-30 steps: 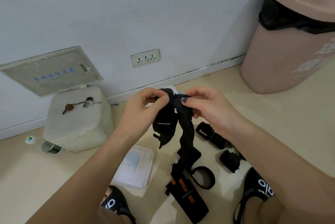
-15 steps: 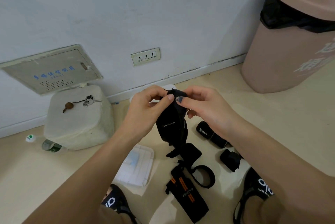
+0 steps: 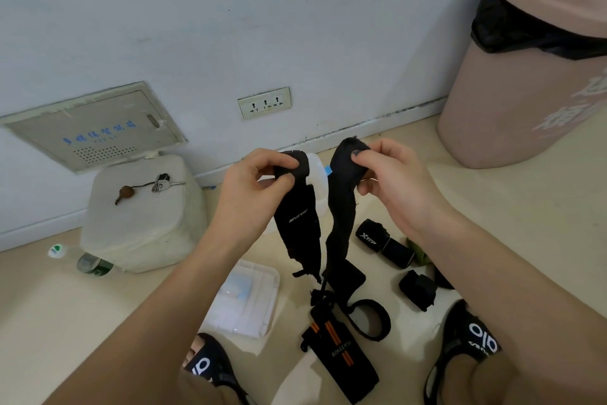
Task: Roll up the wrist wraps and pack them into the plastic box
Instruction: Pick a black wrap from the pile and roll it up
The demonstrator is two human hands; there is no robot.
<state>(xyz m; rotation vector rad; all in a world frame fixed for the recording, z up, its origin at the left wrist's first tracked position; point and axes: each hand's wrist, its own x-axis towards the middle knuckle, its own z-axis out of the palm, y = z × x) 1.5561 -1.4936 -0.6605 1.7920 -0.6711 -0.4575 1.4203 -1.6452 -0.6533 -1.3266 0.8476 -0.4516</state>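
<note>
Since a moment ago, left hand (image 3: 259,175) and right hand (image 3: 387,171) have parted, each pinching one black wrist wrap (image 3: 297,217). Rolling comes next; the plastic box (image 3: 315,175) waits behind.

This looks like a plain room in a home or dormitory, seen from floor level. A pale painted wall (image 3: 230,27) meets a beige floor (image 3: 525,224) along a white skirting board with grime in the seam. Low on the wall sit a triple power socket (image 3: 264,102) and a grey utility panel (image 3: 95,129) with blue Chinese lettering. A large pink lidded waste bin (image 3: 512,102) with a black liner stands at the right, and a white foam box (image 3: 141,214) with keys (image 3: 161,182) on it sits against the wall.
</note>
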